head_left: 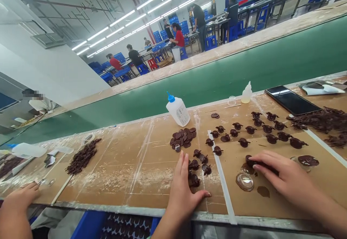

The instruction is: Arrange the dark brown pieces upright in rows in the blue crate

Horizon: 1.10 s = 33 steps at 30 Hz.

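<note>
My left hand (pixel 182 192) lies on the brown work surface (pixel 141 166) with its fingers stretched and the thumb apart, holding nothing. Beside its fingers sit several small dark brown assembled pieces (pixel 206 169). My right hand (pixel 284 172) is closed in a pinch on a small dark brown piece (pixel 248 158), partly hidden by the fingers. That piece is over a wet brown patch, just above a round clear glue puddle (pixel 244 182). Rows of similar winged brown pieces (pixel 268 129) stand farther back. Past my left fingertips lies a pile of flat brown discs (pixel 183 137).
A white bottle with a blue tip (pixel 177 109) and a small glue bottle (pixel 246 93) stand near the green belt (pixel 211 76). A black phone (pixel 292 100) lies beside a brown parts heap (pixel 329 121). At left is another person's hand (pixel 21 195). Below is a blue crate (pixel 89 225).
</note>
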Each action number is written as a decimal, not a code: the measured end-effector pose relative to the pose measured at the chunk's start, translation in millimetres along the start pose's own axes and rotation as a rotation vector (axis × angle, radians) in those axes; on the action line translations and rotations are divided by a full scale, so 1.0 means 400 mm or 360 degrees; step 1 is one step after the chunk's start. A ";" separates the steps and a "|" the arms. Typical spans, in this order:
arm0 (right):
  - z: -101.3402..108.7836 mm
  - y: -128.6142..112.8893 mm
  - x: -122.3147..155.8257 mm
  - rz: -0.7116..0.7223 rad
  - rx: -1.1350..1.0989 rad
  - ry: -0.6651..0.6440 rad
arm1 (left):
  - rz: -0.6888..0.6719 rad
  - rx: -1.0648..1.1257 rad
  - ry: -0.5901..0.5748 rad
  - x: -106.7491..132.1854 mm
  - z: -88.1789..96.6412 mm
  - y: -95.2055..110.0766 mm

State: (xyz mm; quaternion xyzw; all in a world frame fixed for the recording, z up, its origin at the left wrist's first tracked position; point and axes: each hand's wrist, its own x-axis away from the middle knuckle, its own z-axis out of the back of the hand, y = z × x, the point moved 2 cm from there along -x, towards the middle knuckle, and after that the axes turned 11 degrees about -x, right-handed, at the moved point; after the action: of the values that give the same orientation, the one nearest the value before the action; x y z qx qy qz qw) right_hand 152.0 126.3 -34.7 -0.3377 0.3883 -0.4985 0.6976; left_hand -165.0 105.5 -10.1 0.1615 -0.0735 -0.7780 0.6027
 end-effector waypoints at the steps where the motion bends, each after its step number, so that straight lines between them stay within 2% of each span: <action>1: -0.004 -0.007 -0.011 -0.0010 -0.0016 -0.0063 | -0.0046 -0.0010 -0.0016 -0.016 -0.003 0.003; 4: -0.014 -0.035 -0.048 -0.0032 -0.0038 -0.0211 | -0.0173 -0.0032 -0.0047 -0.064 -0.015 0.012; 6: -0.019 -0.052 -0.073 -0.0056 -0.0001 -0.0237 | -0.0250 -0.0033 -0.0027 -0.098 -0.023 0.016; 12: -0.055 -0.090 -0.125 -0.0095 0.0121 -0.0107 | -0.0401 0.0013 0.0050 -0.202 -0.044 0.023; 15: -0.032 -0.129 -0.121 -0.0066 0.0122 -0.0072 | -0.0444 0.0056 0.0067 -0.246 -0.056 0.034; 17: 0.037 -0.157 -0.105 0.0017 0.0061 -0.0042 | -0.0475 0.0086 0.0068 -0.269 -0.063 0.045; 19: 0.148 -0.164 -0.089 0.0143 -0.0111 0.0086 | -0.0494 0.0108 0.0052 -0.290 -0.070 0.055; 20: 0.212 -0.153 -0.085 0.0167 -0.0140 0.0216 | -0.0503 0.0120 0.0048 -0.299 -0.072 0.058; 22: 0.329 -0.105 -0.084 0.0233 0.0033 0.0591 | -0.0520 0.0149 0.0046 -0.315 -0.076 0.062; 23: 0.368 -0.072 -0.089 0.0241 0.0157 0.0603 | -0.0529 0.0167 0.0046 -0.323 -0.079 0.063; 24: 0.391 -0.036 -0.096 0.0242 0.0259 0.0562 | -0.0536 0.0193 0.0045 -0.331 -0.082 0.065; 26: 0.395 0.032 -0.114 0.0253 0.0373 0.0367 | -0.0550 0.0269 0.0049 -0.348 -0.089 0.070; 29: 0.335 0.099 -0.141 0.0322 0.0489 0.0007 | -0.0559 0.0440 0.0043 -0.372 -0.096 0.084; 31: 0.291 0.119 -0.161 0.0379 0.0570 -0.0210 | -0.0554 0.0541 0.0017 -0.383 -0.093 0.092; 33: 0.264 0.130 -0.184 0.0407 0.0605 -0.0325 | -0.0559 0.0596 -0.0017 -0.384 -0.084 0.092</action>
State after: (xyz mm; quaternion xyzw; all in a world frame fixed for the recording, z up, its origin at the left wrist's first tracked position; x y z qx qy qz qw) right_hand 252.4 220.0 -14.5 -0.1971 0.2545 -0.4335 0.8417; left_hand -85.8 246.3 -5.1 0.2763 -0.1903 -0.8445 0.4174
